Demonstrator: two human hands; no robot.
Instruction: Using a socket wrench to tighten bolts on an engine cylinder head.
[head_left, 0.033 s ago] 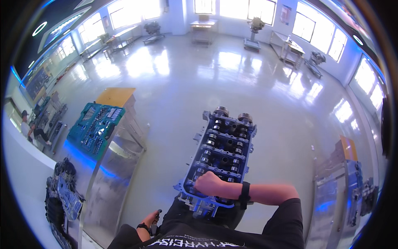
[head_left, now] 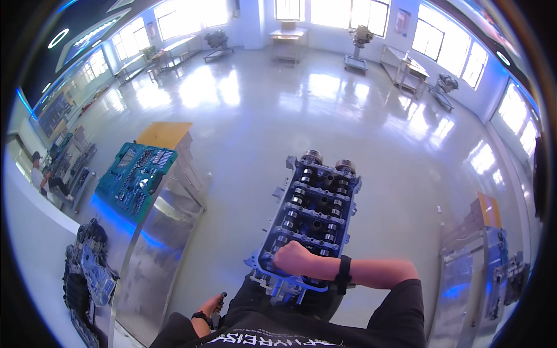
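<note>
My right hand [head_left: 293, 258] is curled in a closed grip on the near left edge of the cylinder head [head_left: 310, 217]. My left hand [head_left: 212, 305] hangs low by my hip, wrapped around a small dark tool [head_left: 219, 306]. The head sits right in front of me, its long axis running near to far, sprocket end pointing away. Off to the left, a teal socket tray [head_left: 134, 174] lies on the steel worktop [head_left: 162, 232].
</note>
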